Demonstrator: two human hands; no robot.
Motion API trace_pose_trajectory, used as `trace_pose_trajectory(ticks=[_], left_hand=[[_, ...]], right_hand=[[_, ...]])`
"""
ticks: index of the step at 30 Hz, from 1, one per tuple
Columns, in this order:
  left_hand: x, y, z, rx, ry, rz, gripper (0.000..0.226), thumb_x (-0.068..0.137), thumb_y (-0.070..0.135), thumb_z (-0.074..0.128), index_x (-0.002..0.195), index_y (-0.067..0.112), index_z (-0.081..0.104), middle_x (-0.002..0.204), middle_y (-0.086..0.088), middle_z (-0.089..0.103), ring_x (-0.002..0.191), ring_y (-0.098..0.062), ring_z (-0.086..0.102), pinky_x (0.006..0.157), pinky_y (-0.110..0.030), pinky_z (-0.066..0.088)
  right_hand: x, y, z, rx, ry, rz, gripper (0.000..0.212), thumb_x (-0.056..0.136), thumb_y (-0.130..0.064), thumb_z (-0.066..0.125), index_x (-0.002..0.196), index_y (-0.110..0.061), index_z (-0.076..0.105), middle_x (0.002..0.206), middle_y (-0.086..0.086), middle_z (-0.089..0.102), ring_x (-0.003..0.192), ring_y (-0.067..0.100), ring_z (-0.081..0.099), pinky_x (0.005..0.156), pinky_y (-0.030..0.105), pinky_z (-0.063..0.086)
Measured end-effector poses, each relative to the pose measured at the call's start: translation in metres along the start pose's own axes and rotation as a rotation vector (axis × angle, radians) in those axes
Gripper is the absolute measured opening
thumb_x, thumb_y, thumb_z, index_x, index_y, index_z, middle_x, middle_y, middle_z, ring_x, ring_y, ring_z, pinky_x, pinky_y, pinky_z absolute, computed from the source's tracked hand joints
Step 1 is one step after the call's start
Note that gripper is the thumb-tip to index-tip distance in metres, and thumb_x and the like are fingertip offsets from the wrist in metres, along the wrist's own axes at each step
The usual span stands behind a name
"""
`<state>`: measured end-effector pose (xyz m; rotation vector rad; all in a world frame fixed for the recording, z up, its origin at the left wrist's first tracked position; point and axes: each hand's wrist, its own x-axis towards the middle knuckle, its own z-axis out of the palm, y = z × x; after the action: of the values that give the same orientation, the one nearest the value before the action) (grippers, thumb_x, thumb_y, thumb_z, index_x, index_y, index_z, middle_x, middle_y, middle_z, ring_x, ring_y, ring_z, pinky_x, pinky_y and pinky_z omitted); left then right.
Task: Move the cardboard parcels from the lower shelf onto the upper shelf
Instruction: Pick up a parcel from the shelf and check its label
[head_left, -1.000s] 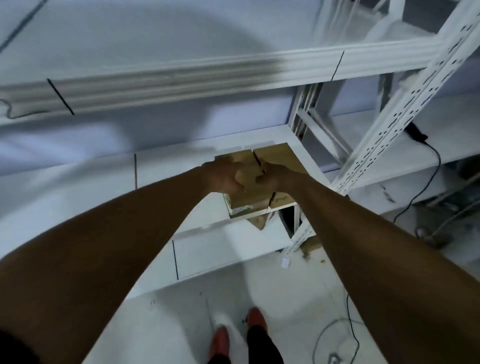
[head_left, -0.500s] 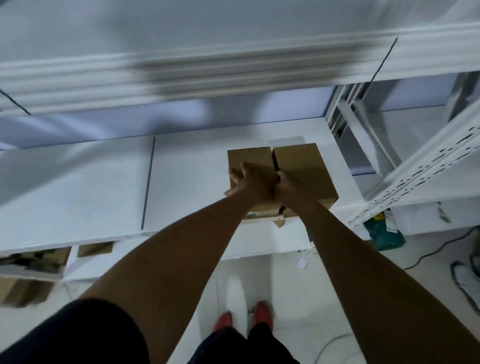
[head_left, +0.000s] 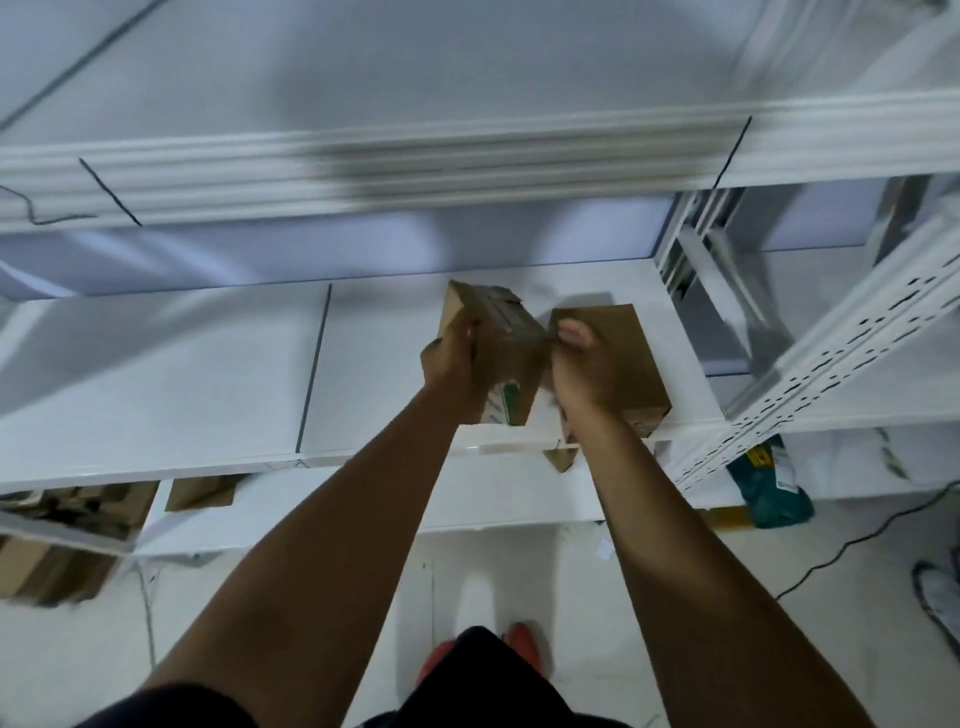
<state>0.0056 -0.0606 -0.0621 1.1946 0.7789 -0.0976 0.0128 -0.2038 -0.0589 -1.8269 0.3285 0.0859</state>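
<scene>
Two brown cardboard parcels are on the white lower shelf (head_left: 156, 374). The left parcel (head_left: 504, 343) is tilted up off the shelf, a green and white label at its near end. My left hand (head_left: 452, 364) grips its left side and my right hand (head_left: 582, 364) presses on its right side. The right parcel (head_left: 623, 358) lies flat on the shelf, partly behind my right hand. Above, the upper shelf (head_left: 467, 156) shows as a blurred white front edge.
A perforated white upright (head_left: 831, 358) stands at the right. More cardboard boxes (head_left: 67, 545) sit lower down at the left. A green packet (head_left: 774, 488) and a black cable (head_left: 852, 545) lie on the floor at the right. My red shoes (head_left: 519, 649) are below.
Both hands were closed together over the seam of the two flat parcels. Now the left parcel is tipped up and pulled away from the right one, which stays flat.
</scene>
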Motion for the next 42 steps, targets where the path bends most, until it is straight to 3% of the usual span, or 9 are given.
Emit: trace_pose_trajectory(ticks=[2, 4, 12, 18, 24, 29, 33, 38, 42], left_hand=[[-0.008, 0.001, -0.01, -0.222, -0.067, -0.043, 0.055, 0.078, 0.058, 0.067, 0.116, 0.02, 0.073, 0.099, -0.007, 0.083, 0.102, -0.033, 0.074, 0.07, -0.043, 0.064], [-0.013, -0.006, -0.022, -0.461, -0.15, -0.07, 0.066, 0.074, 0.059, 0.066, 0.126, 0.02, 0.074, 0.127, -0.011, 0.077, 0.121, -0.038, 0.068, 0.097, -0.056, 0.056], [-0.027, -0.058, -0.039, -0.898, -0.597, -0.034, 0.078, 0.093, 0.058, 0.038, 0.162, 0.022, 0.039, 0.174, -0.02, 0.022, 0.154, -0.048, 0.029, 0.123, -0.066, 0.015], [-0.028, -0.045, -0.049, -0.751, -0.484, 0.007, 0.066, 0.087, 0.045, 0.046, 0.142, 0.016, 0.066, 0.149, -0.025, 0.059, 0.136, -0.048, 0.053, 0.116, -0.07, 0.032], [-0.014, -0.026, -0.076, -0.381, -0.413, 0.1, 0.057, 0.1, 0.04, 0.046, 0.144, 0.006, 0.061, 0.152, -0.026, 0.056, 0.144, -0.05, 0.048, 0.117, -0.068, 0.035], [-0.015, -0.022, -0.087, -0.144, -0.43, 0.144, 0.047, 0.101, 0.053, 0.055, 0.131, 0.021, 0.071, 0.135, -0.012, 0.074, 0.13, -0.038, 0.064, 0.105, -0.057, 0.055], [-0.013, -0.026, -0.091, -0.124, -0.462, 0.119, 0.049, 0.091, 0.047, 0.067, 0.13, 0.018, 0.072, 0.136, -0.015, 0.073, 0.132, -0.041, 0.063, 0.112, -0.062, 0.049], [-0.015, -0.028, -0.092, -0.1, -0.468, 0.133, 0.062, 0.088, 0.049, 0.067, 0.14, 0.016, 0.064, 0.133, -0.012, 0.075, 0.123, -0.034, 0.069, 0.091, -0.048, 0.061], [-0.014, -0.028, -0.093, -0.085, -0.49, 0.155, 0.056, 0.084, 0.05, 0.071, 0.132, 0.021, 0.072, 0.134, -0.011, 0.075, 0.117, -0.029, 0.073, 0.086, -0.043, 0.063]], right_hand=[[0.0, -0.008, -0.003, 0.107, 0.108, -0.007, 0.029, 0.102, -0.007, 0.055, 0.128, -0.011, 0.068, 0.129, 0.01, 0.072, 0.118, 0.028, 0.068, 0.105, 0.044, 0.054], [-0.004, -0.012, -0.004, 0.241, 0.128, 0.075, 0.026, 0.1, -0.01, 0.061, 0.126, -0.005, 0.067, 0.128, 0.014, 0.072, 0.12, 0.031, 0.068, 0.108, 0.043, 0.052], [-0.032, 0.008, 0.0, 0.472, -0.284, 0.455, 0.07, 0.085, -0.072, 0.064, 0.136, -0.023, 0.064, 0.132, 0.009, 0.07, 0.129, 0.033, 0.061, 0.104, 0.06, 0.05], [-0.032, 0.006, -0.006, 0.642, -0.38, 0.296, 0.054, 0.078, -0.066, 0.073, 0.121, -0.032, 0.077, 0.119, 0.012, 0.08, 0.12, 0.038, 0.071, 0.104, 0.062, 0.052], [-0.025, 0.006, -0.014, 0.661, -0.32, 0.279, 0.045, 0.087, -0.045, 0.074, 0.125, -0.021, 0.073, 0.134, 0.017, 0.072, 0.128, 0.037, 0.066, 0.11, 0.062, 0.047], [-0.024, 0.016, -0.014, 0.606, -0.3, 0.258, 0.029, 0.092, -0.035, 0.069, 0.118, -0.022, 0.073, 0.135, 0.016, 0.071, 0.132, 0.036, 0.062, 0.113, 0.056, 0.046], [-0.026, 0.026, -0.013, 0.619, -0.282, 0.237, 0.038, 0.091, -0.033, 0.067, 0.126, -0.018, 0.072, 0.134, 0.017, 0.072, 0.125, 0.034, 0.065, 0.097, 0.047, 0.052], [-0.027, 0.027, -0.012, 0.659, -0.287, 0.223, 0.022, 0.094, -0.028, 0.064, 0.111, -0.023, 0.076, 0.088, -0.004, 0.082, 0.09, 0.016, 0.069, 0.056, 0.023, 0.054], [-0.028, 0.027, -0.008, 0.652, -0.289, 0.205, 0.037, 0.097, -0.032, 0.064, 0.131, -0.022, 0.071, 0.116, 0.003, 0.081, 0.114, 0.023, 0.071, 0.081, 0.035, 0.059]])
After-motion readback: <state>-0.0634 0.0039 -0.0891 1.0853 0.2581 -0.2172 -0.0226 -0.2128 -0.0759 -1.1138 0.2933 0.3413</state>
